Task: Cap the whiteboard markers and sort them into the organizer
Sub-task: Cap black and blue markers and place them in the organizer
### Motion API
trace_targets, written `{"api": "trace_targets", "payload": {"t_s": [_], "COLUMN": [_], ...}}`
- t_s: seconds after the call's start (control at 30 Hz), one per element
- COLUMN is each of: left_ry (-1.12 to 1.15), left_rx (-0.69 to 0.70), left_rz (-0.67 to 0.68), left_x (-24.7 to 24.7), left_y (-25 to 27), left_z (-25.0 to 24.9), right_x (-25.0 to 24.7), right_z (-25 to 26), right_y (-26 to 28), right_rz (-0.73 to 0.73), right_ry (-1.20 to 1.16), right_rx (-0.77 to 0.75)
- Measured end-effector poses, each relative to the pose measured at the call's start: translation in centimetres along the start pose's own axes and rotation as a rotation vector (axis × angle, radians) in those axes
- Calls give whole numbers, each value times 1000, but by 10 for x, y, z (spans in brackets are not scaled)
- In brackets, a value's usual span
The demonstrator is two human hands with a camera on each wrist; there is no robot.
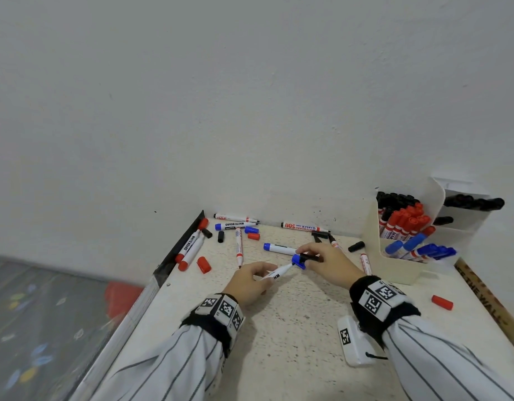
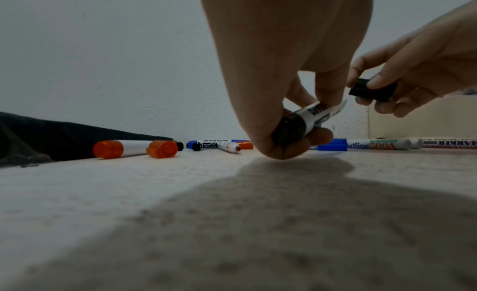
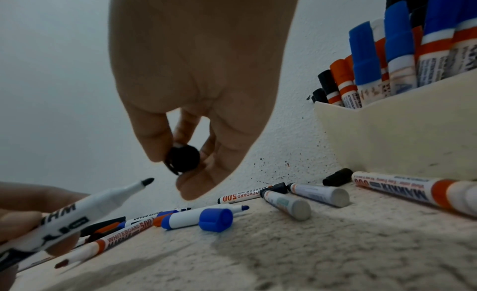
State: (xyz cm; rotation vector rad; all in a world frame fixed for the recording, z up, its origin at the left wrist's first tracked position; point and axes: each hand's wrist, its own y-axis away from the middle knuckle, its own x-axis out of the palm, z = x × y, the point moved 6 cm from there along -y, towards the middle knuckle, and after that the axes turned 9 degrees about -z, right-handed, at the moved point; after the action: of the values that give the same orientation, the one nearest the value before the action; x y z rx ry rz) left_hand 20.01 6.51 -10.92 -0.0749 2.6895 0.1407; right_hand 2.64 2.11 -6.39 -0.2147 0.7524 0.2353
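Left hand [image 1: 248, 280] grips uncapped marker [image 1: 279, 273] | right hand [image 3: 204, 87] pinches black cap [image 3: 183, 159]

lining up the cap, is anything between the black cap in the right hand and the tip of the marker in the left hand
Nothing: in the right wrist view only open air separates the black cap from the marker tip.

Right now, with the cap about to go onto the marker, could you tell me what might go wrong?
The left hand holds an uncapped black marker; the right hand pinches a black cap, apart from the tip. If they are misaligned, the tip may ink the fingers.

A loose blue cap and an uncapped blue marker lie just below the hands; a brush could roll them.
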Motion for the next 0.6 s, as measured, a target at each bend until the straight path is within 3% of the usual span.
{"api": "trace_targets", "payload": {"t_s": [0.2,0.4,0.6], "left_ry": [-4,23,22], "left_rx": [-14,-4,36], "left_rz": [-12,-26,-36], "left_x": [1,1,-1], "left_y": [-3,-3,-1], "left_z": [4,4,0], "right_x": [3,-7,0], "right_z": [1,0,2], "right_y": [5,5,6], "right_rz": [-65,-301,-259], "right_ry": [-94,-200,-244], "right_rx": [18,12,-55]}}
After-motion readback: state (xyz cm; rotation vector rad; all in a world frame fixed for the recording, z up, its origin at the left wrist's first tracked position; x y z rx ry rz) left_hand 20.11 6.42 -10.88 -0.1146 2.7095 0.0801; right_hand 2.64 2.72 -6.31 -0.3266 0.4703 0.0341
